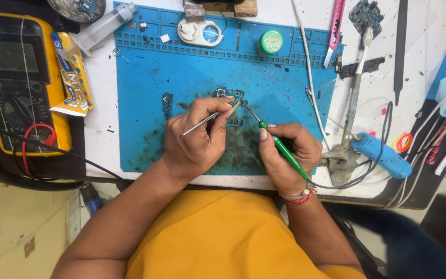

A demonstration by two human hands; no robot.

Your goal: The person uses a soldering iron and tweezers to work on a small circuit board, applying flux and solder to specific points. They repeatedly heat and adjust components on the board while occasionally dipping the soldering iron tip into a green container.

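Small circuit board (232,94) sits mid blue mat (192,77) on the worktop, right under both tools, so it won't slide. Left hand (197,137) fingers are pinched on thin tweezers (207,118) w/ tips pressing the board, prob. to hold it steady. Right hand (285,155) fingers wrap the green screwdriver (280,145), its tip angled at the board.

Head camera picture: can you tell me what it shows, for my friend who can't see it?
Two hands work on a small circuit board lying on a stained blue work mat. The left hand holds thin metal tweezers to the board, and the right hand points a green-handled soldering iron at it. A yellow multimeter sits to the left.
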